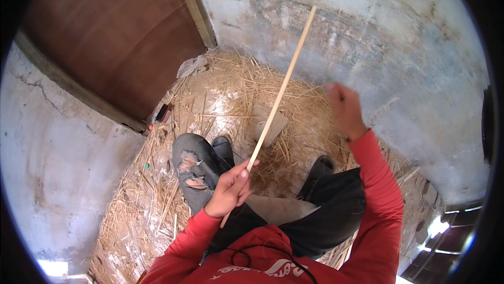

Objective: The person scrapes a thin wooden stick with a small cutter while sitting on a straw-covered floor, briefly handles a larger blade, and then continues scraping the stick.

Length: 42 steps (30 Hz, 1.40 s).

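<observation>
A long, thin, pale wooden stick point(283, 88) slants up and away from my lap toward the far wall. My left hand point(230, 190) is closed around it near its lower end, and a short piece sticks out below the fist. To the right of the stick, apart from it, my right hand point(347, 111) is raised with its fingers curled in. Motion blurs its fingertips, and whatever they may pinch cannot be made out.
Loose straw point(231, 68) covers the floor around my crossed legs. A pale block point(275, 126) lies in it ahead of me. Stained walls point(420, 47) close in, with a brown door point(121, 32) at far left. A whitish cloth point(192, 66) and a dark object point(164, 112) lie near the door.
</observation>
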Motion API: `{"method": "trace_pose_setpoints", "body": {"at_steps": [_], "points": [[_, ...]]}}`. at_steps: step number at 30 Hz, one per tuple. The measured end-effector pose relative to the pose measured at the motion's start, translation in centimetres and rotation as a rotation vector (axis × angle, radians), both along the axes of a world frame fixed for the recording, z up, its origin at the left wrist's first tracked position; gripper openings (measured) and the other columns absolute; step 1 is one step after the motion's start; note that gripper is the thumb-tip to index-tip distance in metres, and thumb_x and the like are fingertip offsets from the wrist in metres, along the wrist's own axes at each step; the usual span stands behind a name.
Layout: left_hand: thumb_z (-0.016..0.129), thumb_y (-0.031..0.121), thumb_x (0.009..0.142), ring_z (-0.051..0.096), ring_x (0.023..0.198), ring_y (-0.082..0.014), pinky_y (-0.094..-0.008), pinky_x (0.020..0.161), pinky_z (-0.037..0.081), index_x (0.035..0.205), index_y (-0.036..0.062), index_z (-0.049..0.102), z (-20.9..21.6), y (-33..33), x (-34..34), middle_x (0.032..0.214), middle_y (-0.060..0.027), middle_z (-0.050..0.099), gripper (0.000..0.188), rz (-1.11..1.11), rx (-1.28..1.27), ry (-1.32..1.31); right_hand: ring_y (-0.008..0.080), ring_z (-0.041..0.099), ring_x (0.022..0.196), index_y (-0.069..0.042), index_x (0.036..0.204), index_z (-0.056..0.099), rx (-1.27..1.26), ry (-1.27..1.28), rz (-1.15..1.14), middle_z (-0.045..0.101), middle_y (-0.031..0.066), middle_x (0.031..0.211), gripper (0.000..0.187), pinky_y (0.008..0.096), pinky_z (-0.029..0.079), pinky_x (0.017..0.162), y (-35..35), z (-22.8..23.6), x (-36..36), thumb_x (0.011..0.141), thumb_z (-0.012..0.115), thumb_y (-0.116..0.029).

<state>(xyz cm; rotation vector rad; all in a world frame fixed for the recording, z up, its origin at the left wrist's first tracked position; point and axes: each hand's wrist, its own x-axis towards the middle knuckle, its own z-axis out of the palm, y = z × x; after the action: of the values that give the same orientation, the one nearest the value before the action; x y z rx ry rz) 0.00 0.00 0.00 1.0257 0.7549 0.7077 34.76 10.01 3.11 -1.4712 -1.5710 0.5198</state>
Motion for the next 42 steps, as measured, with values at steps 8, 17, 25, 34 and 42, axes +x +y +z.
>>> {"method": "trace_pose_setpoints", "body": {"at_steps": [8,17,25,34,42], "points": [[0.041,0.030,0.110,0.024,0.042,-0.0063,-0.0241,0.038,0.022,0.144,0.0070,0.046,1.9,2.7,4.5,0.062,0.0042,0.029,0.041,0.169,-0.080,-0.113,0.0419,0.056,0.052,-0.004,0.077,0.063,-0.026,-0.307,0.349,0.054,0.0194,0.055,0.046,0.0485,0.044,0.051,-4.5,1.6,-8.6,0.099,0.057,-0.044],[0.042,0.031,0.110,0.026,0.043,-0.0062,-0.0232,0.038,0.021,0.147,0.0181,0.047,2.4,3.6,5.6,0.065,0.0042,0.034,0.039,0.162,-0.304,-0.125,0.0428,0.059,0.053,-0.005,0.072,0.062,-0.077,-0.359,0.322,0.056,0.0197,0.054,0.054,0.0509,0.046,0.051,-4.9,-0.4,-9.3,0.098,0.055,-0.051],[0.044,0.030,0.110,0.027,0.041,-0.0061,-0.0230,0.037,0.022,0.146,0.0179,0.048,2.6,3.8,3.8,0.064,0.0042,0.038,0.039,0.159,-0.332,-0.071,0.0407,0.061,0.054,-0.007,0.079,0.067,-0.026,-0.479,0.287,0.060,0.0171,0.057,0.054,0.0502,0.048,0.052,-4.1,-1.6,-10.2,0.098,0.053,-0.056],[0.048,0.030,0.108,0.024,0.042,-0.0050,-0.0228,0.040,0.023,0.147,0.0056,0.045,1.3,-4.9,-3.1,0.060,0.0066,0.029,0.047,-0.051,-0.354,-0.034,0.0281,0.057,0.060,0.002,0.092,0.070,0.121,-0.320,-0.543,0.059,0.0181,0.067,0.062,0.0454,0.047,0.064,6.1,-0.9,11.5,0.103,0.047,-0.055],[0.039,0.030,0.111,0.021,0.043,-0.0049,-0.0231,0.041,0.020,0.150,0.0067,0.040,1.9,-0.8,-1.2,0.061,0.0054,0.026,0.046,0.036,-0.197,-0.063,0.0151,0.044,0.051,0.001,0.087,0.066,0.129,-0.205,-0.259,0.048,0.0097,0.054,0.049,0.0357,0.037,0.050,0.5,1.1,4.0,0.102,0.056,-0.044]]}}
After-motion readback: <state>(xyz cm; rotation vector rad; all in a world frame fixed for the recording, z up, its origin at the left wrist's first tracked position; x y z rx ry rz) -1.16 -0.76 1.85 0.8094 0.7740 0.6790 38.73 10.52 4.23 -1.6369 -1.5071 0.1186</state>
